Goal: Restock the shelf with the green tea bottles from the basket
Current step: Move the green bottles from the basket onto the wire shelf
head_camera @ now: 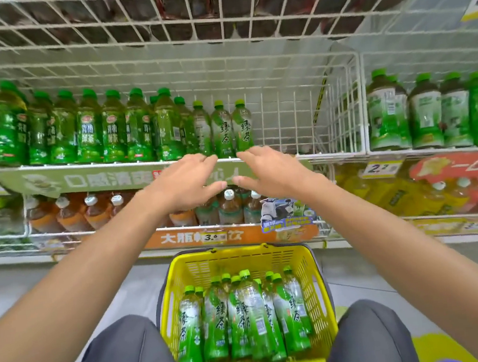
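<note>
A yellow basket (179,269) stands on the floor between my knees, filled with several green tea bottles (248,318) lying with caps pointing away. On the middle wire shelf (282,123), three matching green tea bottles (232,128) stand upright at the front edge. My left hand (184,180) and my right hand (269,171) hover side by side just below and in front of those bottles, fingers spread, holding nothing. The shelf space to the right of the standing bottles shows only bare wire.
Darker green bottles (64,131) fill the shelf's left part. A wire divider (361,103) separates other green bottles (428,113) on the right. Brown tea bottles (228,205) sit on the shelf below; dark bottles (214,9) rest on the wire shelf overhead.
</note>
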The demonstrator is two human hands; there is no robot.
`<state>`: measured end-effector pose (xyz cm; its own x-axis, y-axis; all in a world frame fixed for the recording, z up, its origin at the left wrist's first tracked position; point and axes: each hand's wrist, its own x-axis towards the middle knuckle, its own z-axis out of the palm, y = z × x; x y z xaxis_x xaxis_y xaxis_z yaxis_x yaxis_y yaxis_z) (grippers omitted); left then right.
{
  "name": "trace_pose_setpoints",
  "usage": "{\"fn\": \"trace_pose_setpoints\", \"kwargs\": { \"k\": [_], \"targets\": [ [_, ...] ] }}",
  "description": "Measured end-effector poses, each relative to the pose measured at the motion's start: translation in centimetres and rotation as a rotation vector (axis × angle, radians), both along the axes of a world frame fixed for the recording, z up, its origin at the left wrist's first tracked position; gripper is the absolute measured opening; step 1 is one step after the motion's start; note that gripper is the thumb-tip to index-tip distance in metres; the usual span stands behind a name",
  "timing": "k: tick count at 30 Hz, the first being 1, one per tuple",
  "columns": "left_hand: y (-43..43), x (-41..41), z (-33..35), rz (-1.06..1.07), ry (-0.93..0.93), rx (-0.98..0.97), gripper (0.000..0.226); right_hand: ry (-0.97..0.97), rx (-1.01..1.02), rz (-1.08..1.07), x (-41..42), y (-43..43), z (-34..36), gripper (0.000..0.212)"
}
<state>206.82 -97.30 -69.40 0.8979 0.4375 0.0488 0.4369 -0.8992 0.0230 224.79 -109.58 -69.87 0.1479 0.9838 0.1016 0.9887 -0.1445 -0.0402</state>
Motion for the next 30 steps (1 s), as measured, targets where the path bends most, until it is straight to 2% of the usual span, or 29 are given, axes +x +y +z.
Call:
{"fn": "trace_pose_setpoints", "kwargs": {
  "k": [10, 13, 17, 23, 30],
  "targets": [
    [-1.2, -3.5, -10.0, 0.085, 0.162, -0.166, 0.070, 0.117, -0.172, 0.026, -4.8, -1.4, -10.9, 0.065],
    [-1.8, -3.8, -12.9, 0.083, 0.208, -0.237, 0.078, 0.133, -0.232, 0.001, -4.9, -2.4, -13.9, 0.063],
    [-2.4, -3.9, -16.8, 0.071, 0.266, -0.293, 0.056, 0.153, -0.349, -0.047, -5.2, -3.7, -17.3, 0.064],
    [-3.3, -4.5, -22.9, 0.128, 0.384, -0.412, 0.057, 0.210, -0.509, -0.106, -5.7, -5.7, -22.8, 0.064],
    [-4.0, -5.0, -29.7, 0.265, 0.430, -0.609, 0.052, 0.275, -0.528, -0.153, -6.6, -7.3, -27.6, 0.070]
  ]
}}
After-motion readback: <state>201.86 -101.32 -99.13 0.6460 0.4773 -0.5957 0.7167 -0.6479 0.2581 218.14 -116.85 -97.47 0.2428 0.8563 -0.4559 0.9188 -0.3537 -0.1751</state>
